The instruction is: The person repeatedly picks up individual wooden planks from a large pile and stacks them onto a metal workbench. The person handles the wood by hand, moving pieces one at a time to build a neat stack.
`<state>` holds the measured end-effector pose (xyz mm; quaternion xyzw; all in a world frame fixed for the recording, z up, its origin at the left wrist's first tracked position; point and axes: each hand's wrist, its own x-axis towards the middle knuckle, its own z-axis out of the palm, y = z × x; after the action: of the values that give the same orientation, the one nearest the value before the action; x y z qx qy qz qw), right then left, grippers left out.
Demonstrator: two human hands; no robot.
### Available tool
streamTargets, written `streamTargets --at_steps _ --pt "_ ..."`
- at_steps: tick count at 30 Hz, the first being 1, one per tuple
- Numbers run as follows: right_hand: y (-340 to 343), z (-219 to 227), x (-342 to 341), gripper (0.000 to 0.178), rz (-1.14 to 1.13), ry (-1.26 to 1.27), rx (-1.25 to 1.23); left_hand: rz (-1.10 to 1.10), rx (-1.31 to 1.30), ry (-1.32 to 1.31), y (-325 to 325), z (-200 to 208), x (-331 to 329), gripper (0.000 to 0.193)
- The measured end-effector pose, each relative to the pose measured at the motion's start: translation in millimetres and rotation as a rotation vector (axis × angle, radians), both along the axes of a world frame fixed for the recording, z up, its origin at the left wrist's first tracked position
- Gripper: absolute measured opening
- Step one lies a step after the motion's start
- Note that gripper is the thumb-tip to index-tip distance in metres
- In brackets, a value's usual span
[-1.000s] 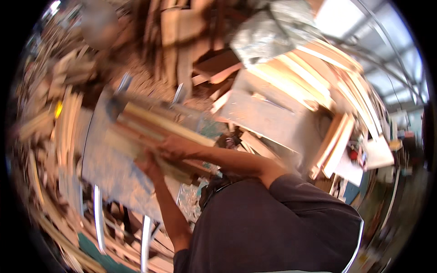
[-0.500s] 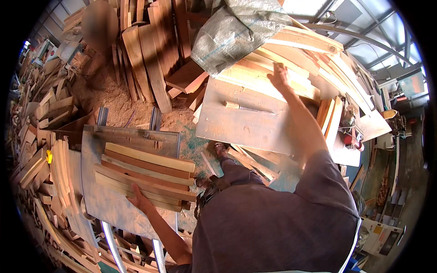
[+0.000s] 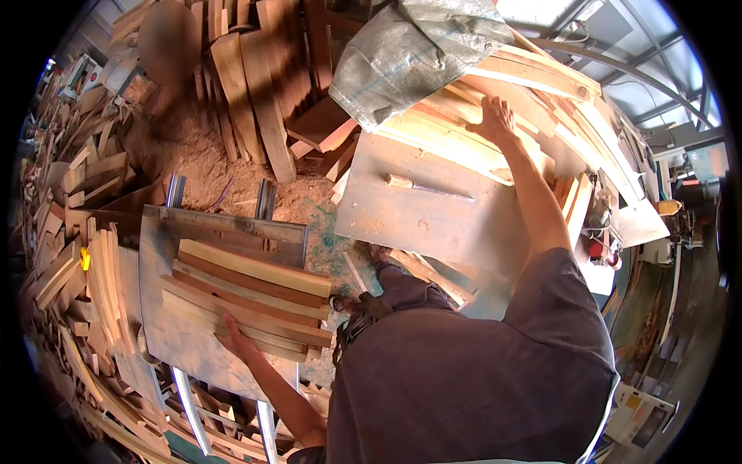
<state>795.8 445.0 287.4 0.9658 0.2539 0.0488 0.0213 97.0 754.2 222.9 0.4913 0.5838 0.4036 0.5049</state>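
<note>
Several curved wooden strips (image 3: 255, 272) lie side by side on a flat metal tabletop (image 3: 174, 348) at my left. My left hand (image 3: 236, 340) touches the near edge of these strips, its visible fingers apart; some fingers are hidden. My right hand (image 3: 496, 124) is open with spread fingers over pale wooden planks (image 3: 440, 139) on the right-hand worktable. I cannot tell whether it touches them. Below those planks, on the bare board (image 3: 379, 209), a tool with a wooden handle (image 3: 400, 182) and a thin metal shaft lies flat.
A grey plastic sheet (image 3: 417, 58) covers part of the plank pile. Timber boards (image 3: 267, 104) lean beyond the sawdust-strewn floor (image 3: 216, 185). Scrap wood (image 3: 97, 174) heaps up at far left. Loose offcuts (image 3: 433, 278) lie by my feet. A red-and-dark device (image 3: 599, 243) sits at right.
The fingers of my right hand have spread out, and the hand has moved slightly to the right above the planks. My left hand stays at the strips.
</note>
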Motion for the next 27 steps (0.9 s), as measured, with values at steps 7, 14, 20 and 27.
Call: streamTargets --at_steps 7,14,20,27 --pt "-2.9 -13.5 -27.6 0.091 0.006 0.119 -0.032 -0.001 -0.043 -0.039 12.7 -19.6 -9.9 0.086" --pt "-0.5 -28.4 -74.1 0.069 -0.011 -0.054 0.225 -0.001 -0.042 -0.081 16.1 -31.9 -12.2 0.081" --pt "-7.2 -55.1 -102.1 0.048 0.135 -0.088 0.227 0.017 0.057 -0.304 13.5 -76.7 -43.2 0.066" --pt "-38.8 -101.7 -116.0 0.043 0.232 0.045 0.314 0.157 0.168 -0.229 -6.5 -12.6 2.3 0.077"
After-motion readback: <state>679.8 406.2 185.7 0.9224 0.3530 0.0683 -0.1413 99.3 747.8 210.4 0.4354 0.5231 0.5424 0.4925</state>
